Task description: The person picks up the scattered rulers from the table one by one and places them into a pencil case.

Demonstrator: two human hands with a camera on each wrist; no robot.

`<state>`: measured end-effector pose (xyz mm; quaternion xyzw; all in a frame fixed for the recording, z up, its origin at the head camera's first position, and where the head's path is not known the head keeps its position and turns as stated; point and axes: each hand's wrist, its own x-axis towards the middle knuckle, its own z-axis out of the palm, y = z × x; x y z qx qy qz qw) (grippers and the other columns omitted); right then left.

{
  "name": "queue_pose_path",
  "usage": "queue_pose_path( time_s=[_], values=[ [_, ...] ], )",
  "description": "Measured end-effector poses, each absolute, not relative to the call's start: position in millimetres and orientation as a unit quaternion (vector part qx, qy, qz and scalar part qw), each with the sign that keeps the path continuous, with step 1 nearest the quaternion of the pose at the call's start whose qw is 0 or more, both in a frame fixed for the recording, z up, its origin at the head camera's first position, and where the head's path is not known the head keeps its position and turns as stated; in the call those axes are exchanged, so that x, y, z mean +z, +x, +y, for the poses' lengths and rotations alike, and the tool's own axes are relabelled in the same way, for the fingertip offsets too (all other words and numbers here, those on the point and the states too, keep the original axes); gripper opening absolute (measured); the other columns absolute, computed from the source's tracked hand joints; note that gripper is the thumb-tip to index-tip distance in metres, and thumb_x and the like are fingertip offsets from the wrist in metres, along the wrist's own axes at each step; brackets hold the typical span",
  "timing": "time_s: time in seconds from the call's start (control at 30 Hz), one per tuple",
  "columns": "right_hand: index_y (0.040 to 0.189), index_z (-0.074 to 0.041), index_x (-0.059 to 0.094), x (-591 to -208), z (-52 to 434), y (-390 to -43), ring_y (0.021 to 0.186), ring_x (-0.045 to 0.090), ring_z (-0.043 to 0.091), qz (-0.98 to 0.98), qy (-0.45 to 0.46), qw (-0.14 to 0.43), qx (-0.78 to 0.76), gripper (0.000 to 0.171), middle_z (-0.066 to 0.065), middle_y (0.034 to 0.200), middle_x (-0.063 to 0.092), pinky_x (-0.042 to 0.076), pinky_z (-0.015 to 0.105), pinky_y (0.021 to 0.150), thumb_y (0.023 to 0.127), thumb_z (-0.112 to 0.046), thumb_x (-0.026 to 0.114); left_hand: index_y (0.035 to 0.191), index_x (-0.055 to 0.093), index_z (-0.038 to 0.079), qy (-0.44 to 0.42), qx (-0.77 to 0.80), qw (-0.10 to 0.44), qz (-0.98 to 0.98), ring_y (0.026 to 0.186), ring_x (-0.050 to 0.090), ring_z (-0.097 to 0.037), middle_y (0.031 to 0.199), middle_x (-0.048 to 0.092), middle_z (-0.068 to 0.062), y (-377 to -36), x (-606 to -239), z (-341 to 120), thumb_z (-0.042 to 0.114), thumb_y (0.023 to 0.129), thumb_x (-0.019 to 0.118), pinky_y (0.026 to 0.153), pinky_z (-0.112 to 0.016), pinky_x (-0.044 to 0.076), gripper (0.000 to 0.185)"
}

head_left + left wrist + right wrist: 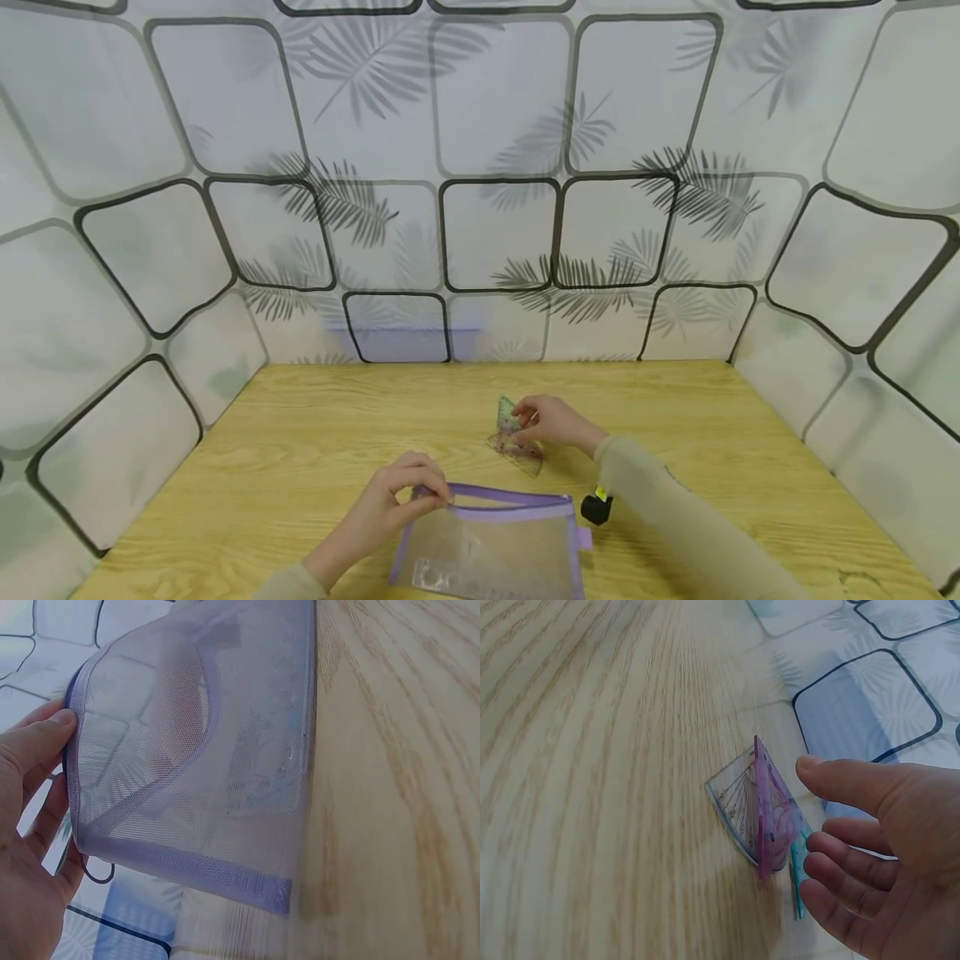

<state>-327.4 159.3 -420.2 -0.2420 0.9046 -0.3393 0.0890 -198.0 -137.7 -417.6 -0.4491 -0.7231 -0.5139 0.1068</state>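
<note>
My left hand (397, 496) pinches the top edge of a lilac mesh zip pouch (510, 546) between thumb and fingers. The pouch's mouth gapes, and a flat see-through piece with printed marks (262, 769) shows at its lower part. Further back on the table, my right hand (555, 421) reaches over a small cluster of drawing tools, thumb and fingers spread apart. In the right wrist view, a clear protractor (731, 799) lies against a pink see-through set square (762, 825), which stands tilted. A green set square (797, 881) is behind them, close to the fingertips.
A small black object with a yellow part (596, 507) lies right of the pouch, beside the right sleeve (675, 508). The wood-grain table (337, 417) is enclosed at the back and sides by patterned cloth (495, 233).
</note>
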Motion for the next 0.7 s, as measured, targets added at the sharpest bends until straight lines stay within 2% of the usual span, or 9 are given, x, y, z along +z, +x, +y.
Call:
queue_pose_path(
  time_s=[0.23,0.53,0.7],
  values=[
    [0.126,-0.003,0.061,-427,156,-331,0.095,0.062,0.019,0.913,-0.216,0.094,-0.333,0.047,0.007,0.106,0.066,0.053,0.036,0.082,0.087,-0.024,0.077,0.098,0.072,0.012,-0.44,-0.516,0.097,-0.728,0.08,0.05,-0.01,0.096,0.065,-0.005,-197,-418,-137,0.006,0.091,0.067,0.065,-0.021,0.048,0.01],
    [0.126,-0.008,0.062,-433,151,-331,0.087,0.058,0.013,0.92,-0.2,0.082,-0.327,0.054,0.002,0.101,0.063,0.05,0.031,0.073,0.082,-0.034,0.082,0.099,0.071,0.009,-0.452,-0.512,0.109,-0.722,0.08,0.05,-0.011,0.095,0.065,-0.006,-199,-418,-136,0.004,0.091,0.067,0.065,-0.022,0.048,0.01],
    [0.125,-0.004,0.062,-437,149,-332,0.086,0.054,0.014,0.921,-0.212,0.064,-0.319,0.06,0.003,0.096,0.061,0.047,0.031,0.073,0.079,-0.037,0.083,0.099,0.071,0.009,-0.454,-0.516,0.102,-0.719,0.079,0.05,-0.011,0.096,0.065,-0.006,-199,-418,-136,0.003,0.091,0.067,0.064,-0.022,0.048,0.011]
  ],
)
